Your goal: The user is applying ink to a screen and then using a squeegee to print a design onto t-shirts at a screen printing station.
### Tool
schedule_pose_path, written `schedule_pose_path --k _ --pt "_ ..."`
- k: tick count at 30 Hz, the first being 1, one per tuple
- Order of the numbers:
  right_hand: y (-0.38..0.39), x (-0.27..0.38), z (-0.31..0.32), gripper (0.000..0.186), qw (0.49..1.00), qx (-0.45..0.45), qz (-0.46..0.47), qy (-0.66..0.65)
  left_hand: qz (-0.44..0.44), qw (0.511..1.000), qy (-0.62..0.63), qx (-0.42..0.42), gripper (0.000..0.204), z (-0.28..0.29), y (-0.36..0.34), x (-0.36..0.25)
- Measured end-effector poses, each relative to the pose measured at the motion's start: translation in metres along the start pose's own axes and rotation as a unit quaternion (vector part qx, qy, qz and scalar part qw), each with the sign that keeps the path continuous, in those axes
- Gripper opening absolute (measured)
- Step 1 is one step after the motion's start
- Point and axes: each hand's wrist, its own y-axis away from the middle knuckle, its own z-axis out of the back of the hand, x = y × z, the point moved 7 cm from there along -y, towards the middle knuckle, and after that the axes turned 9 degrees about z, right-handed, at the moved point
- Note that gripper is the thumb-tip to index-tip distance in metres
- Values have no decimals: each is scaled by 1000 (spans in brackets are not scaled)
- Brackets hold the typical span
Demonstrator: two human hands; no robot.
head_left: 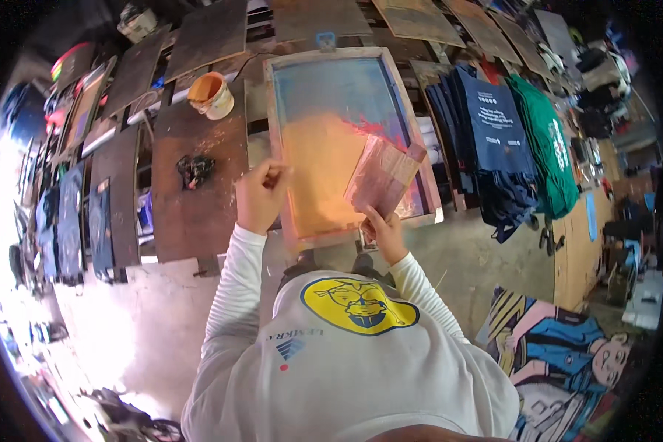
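Observation:
A screen-printing frame [427, 173] with pale wooden rails lies before me; its mesh carries orange, blue and some red colour. My right hand [385, 232] is closed on the lower edge of a flat, reddish, ink-stained board [379, 177]. That board is tilted over the right part of the mesh and hides some of it. At the frame's left rail is my left hand [261, 197], its fingers curled and slightly blurred. Whether it touches the rail or pinches something small, I cannot tell.
Left of the frame, a white bucket [217, 108] with orange inside and a dark crumpled cloth [196, 171] rest on a brown board [199, 210]. Stacks of navy fabric bags [486, 118] and green fabric [544, 147] lie to the right. A painted panel [560, 346] is at lower right.

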Motion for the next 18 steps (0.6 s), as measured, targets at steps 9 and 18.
schedule_pose_path --k 9,18 --pt "34 8 29 21 989 148 -10 0 140 970 -52 -190 14 -22 176 16" --pt "69 0 -7 34 938 320 -67 -113 202 927 -21 -316 16 -18 299 -5"
